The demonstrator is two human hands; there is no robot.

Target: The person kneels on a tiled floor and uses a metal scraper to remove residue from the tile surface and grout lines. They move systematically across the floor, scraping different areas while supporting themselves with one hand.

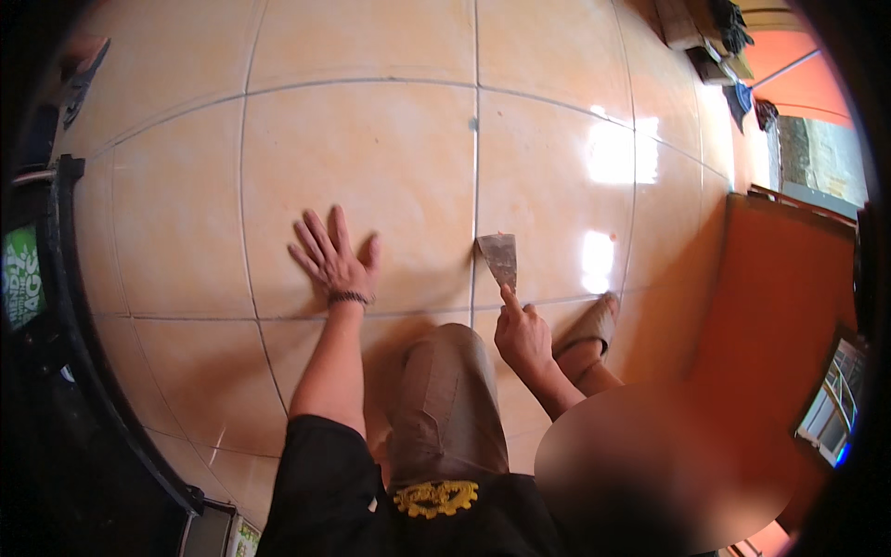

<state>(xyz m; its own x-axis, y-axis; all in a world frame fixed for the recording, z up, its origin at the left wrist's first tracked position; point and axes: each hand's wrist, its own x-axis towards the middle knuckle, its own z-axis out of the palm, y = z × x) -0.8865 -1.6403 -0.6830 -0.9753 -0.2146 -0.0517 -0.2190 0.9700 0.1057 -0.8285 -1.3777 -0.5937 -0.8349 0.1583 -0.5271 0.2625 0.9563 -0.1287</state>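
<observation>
My left hand (342,263) lies flat on the glossy beige floor tiles (362,167), its fingers spread, a dark bracelet (349,298) round the wrist. To the right, my right hand (523,336) is closed round the handle of a putty knife (499,258), the index finger stretched along it toward the blade. The handle itself is mostly hidden by the hand. The worn, wide metal blade points away from me, and its left corner is at the grout line (476,186) between two tiles. Whether the edge presses on the floor I cannot tell.
My bent knee (436,399) is between my arms, and my sandalled foot (594,325) rests right of my right hand. A black-framed object (74,306) stands along the left. An orange panel (766,297) rises on the right, with boxes (682,23) beyond it at the far right.
</observation>
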